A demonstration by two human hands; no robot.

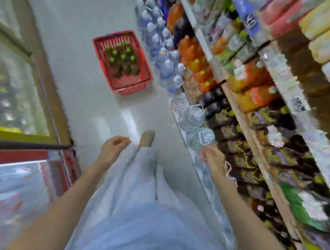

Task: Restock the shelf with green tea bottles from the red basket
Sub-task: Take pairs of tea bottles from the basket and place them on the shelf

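The red basket is noted on the aisle floor, well ahead, near the foot of the shelf. The green tea bottles are stood upright toward its far end. The left hand and right hand are loosely curled with nothing held, though blur limits certainty. A square approach is advised, with each bottle gripped by the body, not the cap.

Narrow shop aisle seen from above, blurred by motion. A pale, glossy floor runs down the middle, marked with streaks of reflected light. On the left stand a glass-door cooler and a red-trimmed chest freezer. On the right, crowded shelving holds drinks and packets.
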